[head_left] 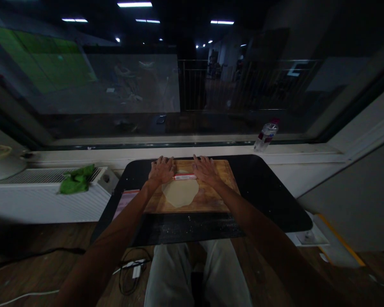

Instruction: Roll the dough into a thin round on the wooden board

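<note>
On a wooden board (216, 205) lies a flat, roughly round sheet of dough (180, 195). Across its far part runs a short white bar (184, 177) with red edges and small print; its ends go under my hands, so I cannot make out its full shape. My left hand (163, 169) rests palm down at the bar's left end, fingers stretched forward. At the right end my right hand (206, 169) lies the same way, its fingers spread and pointing to the window. Neither hand wraps around the bar.
The board sits on a black table (269, 192) dusted with white specks. A pink-and-white packet (125, 201) lies left of the board. On the sill stands a water bottle (266, 135). A green cloth (77, 179) drapes over the radiator (48, 196). Cables (131, 268) lie on the floor.
</note>
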Available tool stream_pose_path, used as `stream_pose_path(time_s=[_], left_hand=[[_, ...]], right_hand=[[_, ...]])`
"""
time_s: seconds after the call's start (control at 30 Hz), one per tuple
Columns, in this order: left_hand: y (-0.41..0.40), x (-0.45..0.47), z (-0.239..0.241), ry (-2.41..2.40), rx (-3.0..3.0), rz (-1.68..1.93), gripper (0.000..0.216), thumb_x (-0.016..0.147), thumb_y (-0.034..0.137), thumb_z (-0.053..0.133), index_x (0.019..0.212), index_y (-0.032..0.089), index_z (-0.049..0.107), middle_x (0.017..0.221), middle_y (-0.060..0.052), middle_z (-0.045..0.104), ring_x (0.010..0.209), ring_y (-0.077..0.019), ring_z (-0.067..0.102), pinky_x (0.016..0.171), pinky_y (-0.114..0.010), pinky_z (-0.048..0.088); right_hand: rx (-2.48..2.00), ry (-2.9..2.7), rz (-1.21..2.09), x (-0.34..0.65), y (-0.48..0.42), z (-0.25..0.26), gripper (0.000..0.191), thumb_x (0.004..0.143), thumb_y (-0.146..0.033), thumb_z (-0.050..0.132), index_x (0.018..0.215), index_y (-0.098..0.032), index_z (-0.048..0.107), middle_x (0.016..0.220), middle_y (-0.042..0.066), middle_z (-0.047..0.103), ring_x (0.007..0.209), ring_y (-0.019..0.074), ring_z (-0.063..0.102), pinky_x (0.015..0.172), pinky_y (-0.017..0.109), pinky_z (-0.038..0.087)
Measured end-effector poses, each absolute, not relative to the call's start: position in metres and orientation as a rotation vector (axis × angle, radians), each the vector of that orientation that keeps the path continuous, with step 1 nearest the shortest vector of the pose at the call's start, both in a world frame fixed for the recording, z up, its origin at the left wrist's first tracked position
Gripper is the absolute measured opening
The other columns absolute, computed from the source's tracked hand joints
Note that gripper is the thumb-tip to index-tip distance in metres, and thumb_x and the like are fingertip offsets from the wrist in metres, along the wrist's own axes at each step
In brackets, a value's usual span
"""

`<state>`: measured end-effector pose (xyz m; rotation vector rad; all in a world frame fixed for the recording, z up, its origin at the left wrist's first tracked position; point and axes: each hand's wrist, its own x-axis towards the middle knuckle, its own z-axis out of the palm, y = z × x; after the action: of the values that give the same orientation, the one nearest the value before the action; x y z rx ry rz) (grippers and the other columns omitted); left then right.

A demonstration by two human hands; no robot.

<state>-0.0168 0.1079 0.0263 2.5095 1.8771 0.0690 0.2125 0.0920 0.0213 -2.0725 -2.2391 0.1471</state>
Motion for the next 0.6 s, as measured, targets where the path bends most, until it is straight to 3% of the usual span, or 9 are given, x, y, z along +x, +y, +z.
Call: stream_pose_path(time_s=[0.27,0.6], left_hand=[[0.061,-0.015,0.027,1.943,2.528,0.137,0.053,0.113,0.034,0.037,0.159,0.023,0.062,0.163,-0.019,0.062,0.159,-0.0401,0.045,0.124,-0.063,0.043],[0.051,-0.017,0.025,1.932,2.57,0.123,0.054,0.115,0.036,0.037,0.163,0.023,0.057,0.158,-0.02,0.064,0.15,-0.0399,0.053,0.118,-0.059,0.047]], right_hand=[[-2.054,-2.217,0.02,0.208,0.05,0.019,0.066,0.118,-0.043,0.033,0.18,-0.023,0.041,0.178,0.013,0.052,0.163,0.0331,0.044,0.137,0.055,0.026],[-2.053,-2.208,-0.008,0.205,0.034,0.028,0.064,0.117,-0.039,0.031,0.176,-0.02,0.049,0.172,0.015,0.058,0.156,0.0338,0.052,0.133,0.054,0.033]])
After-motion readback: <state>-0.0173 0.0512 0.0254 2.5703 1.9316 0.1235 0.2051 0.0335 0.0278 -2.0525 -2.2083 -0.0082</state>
